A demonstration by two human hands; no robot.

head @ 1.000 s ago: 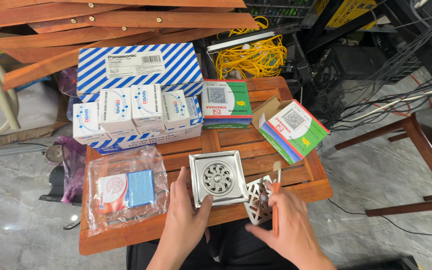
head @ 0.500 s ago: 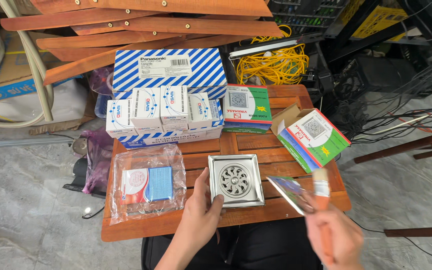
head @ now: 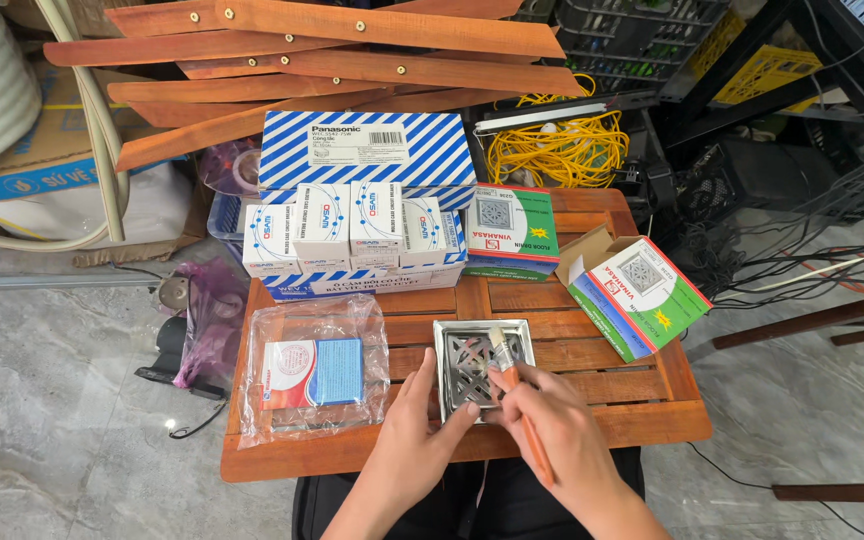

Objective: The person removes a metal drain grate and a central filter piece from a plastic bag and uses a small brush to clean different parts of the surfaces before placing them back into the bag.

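Steel floor drain [head: 482, 360] lies flat on the slatted wooden table [head: 592, 420], near its front edge. Left hand [head: 422, 430] steadies its near-left corner, fingers loosely spread, gripping nothing. Right hand [head: 562, 430] pinches an orange-handled brush [head: 512, 385], bristles on the grate. Recommend light strokes with the frame pinned firmly.

Glossy metal drain [head: 472, 362], apparently slatted wood table [head: 592, 400]

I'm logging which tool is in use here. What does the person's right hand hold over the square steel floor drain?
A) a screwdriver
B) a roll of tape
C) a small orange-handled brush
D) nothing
C: the right hand grips a small orange-handled brush, its bristles over the floor drain.
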